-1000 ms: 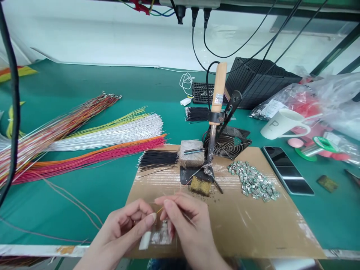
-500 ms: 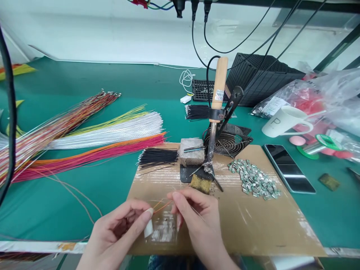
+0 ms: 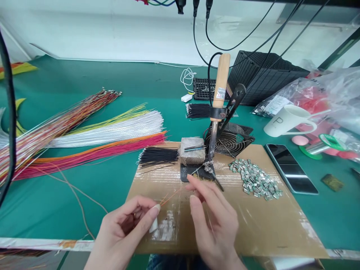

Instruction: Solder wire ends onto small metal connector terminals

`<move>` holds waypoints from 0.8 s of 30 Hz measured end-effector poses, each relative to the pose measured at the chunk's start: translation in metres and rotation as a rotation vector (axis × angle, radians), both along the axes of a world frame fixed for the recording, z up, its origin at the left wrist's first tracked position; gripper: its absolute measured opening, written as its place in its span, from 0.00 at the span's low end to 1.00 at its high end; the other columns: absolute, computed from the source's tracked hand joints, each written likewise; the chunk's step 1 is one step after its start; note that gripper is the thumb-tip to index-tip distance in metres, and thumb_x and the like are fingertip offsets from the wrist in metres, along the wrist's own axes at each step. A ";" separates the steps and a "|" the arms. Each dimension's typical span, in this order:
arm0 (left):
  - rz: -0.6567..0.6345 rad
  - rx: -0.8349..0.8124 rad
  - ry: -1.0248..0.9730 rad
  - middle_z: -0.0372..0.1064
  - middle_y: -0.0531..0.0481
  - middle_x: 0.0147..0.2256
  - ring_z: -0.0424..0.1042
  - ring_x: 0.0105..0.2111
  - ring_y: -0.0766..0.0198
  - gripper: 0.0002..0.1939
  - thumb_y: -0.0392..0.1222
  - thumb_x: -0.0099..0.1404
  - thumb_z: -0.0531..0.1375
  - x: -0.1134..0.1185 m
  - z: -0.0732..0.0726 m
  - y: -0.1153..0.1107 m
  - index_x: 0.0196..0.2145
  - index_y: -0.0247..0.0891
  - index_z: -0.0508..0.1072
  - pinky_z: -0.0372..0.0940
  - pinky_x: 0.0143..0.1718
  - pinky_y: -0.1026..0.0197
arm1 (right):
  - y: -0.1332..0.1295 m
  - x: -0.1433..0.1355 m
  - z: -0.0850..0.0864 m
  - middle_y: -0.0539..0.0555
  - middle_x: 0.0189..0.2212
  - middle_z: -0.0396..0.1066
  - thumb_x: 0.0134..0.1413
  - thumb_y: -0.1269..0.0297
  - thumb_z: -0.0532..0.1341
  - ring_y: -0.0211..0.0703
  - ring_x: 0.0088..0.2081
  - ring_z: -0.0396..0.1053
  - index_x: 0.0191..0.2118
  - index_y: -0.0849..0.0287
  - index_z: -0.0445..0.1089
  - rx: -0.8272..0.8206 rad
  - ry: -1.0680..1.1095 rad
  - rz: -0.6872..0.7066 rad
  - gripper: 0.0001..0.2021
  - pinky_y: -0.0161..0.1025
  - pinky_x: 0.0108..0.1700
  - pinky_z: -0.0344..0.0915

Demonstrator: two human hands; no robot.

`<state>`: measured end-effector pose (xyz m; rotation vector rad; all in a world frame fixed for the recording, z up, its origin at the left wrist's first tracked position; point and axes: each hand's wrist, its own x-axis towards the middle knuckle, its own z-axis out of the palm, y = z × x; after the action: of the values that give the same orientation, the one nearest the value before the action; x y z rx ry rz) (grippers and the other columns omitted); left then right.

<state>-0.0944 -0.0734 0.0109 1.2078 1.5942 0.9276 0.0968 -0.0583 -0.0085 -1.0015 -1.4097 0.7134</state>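
Note:
My left hand [image 3: 131, 227] pinches thin orange wires [image 3: 168, 199] between thumb and forefinger, over the front of the cardboard sheet [image 3: 261, 225]. A small white piece [image 3: 153, 225] shows just under the fingertips. My right hand [image 3: 215, 221] is to the right, its thumb and forefinger apart; a thin pale strand runs across its palm, and whether the fingers hold it is unclear. Beyond the hands, a soldering iron [image 3: 221, 80] with a wooden handle stands tip down in a stand, beside a grey block [image 3: 192, 150] with metal tweezers on it.
Bundles of black wires [image 3: 157, 156], red wires [image 3: 123, 147] and white wires [image 3: 118, 129] lie left. Small metal connectors [image 3: 257, 180] are heaped on the cardboard's right, beside a phone [image 3: 291, 168]. Behind are a mug [image 3: 287, 120], a fan [image 3: 230, 140] and a black crate [image 3: 264, 77].
My right hand has moved right, away from my left, and its thumb and forefinger have parted. It now covers most of the yellow sponge. My left hand has shifted slightly right, still pinching the wires.

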 end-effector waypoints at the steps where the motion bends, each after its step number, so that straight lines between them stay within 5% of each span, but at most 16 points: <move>1: -0.007 -0.005 -0.002 0.66 0.51 0.22 0.63 0.23 0.67 0.26 0.67 0.60 0.68 0.001 0.001 0.000 0.27 0.39 0.79 0.60 0.23 0.71 | 0.000 0.002 0.000 0.55 0.46 0.79 0.64 0.79 0.60 0.43 0.46 0.77 0.63 0.54 0.72 0.078 -0.067 -0.014 0.25 0.39 0.48 0.75; 12: -0.040 0.005 -0.051 0.69 0.50 0.22 0.66 0.23 0.66 0.25 0.66 0.59 0.69 0.010 0.010 0.003 0.27 0.39 0.79 0.64 0.24 0.73 | -0.001 -0.010 0.001 0.59 0.41 0.82 0.61 0.79 0.60 0.46 0.38 0.79 0.60 0.63 0.75 0.251 -0.136 0.088 0.22 0.43 0.40 0.76; 16: -0.026 0.014 -0.030 0.68 0.51 0.22 0.65 0.23 0.67 0.24 0.65 0.61 0.69 0.010 0.011 0.001 0.28 0.39 0.79 0.63 0.23 0.74 | -0.003 -0.009 -0.001 0.58 0.39 0.81 0.61 0.75 0.63 0.45 0.36 0.77 0.58 0.60 0.76 0.088 -0.020 0.095 0.20 0.41 0.39 0.76; 24: -0.136 0.012 -0.020 0.69 0.50 0.23 0.67 0.23 0.65 0.20 0.60 0.64 0.67 0.011 0.012 0.001 0.28 0.41 0.81 0.65 0.24 0.72 | 0.000 -0.007 0.005 0.49 0.24 0.76 0.59 0.67 0.70 0.37 0.25 0.70 0.36 0.55 0.85 -0.246 0.129 0.182 0.04 0.33 0.28 0.67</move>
<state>-0.0837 -0.0725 0.0233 1.2946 1.4733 0.8601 0.0898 -0.0583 -0.0038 -1.0035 -1.3324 1.0883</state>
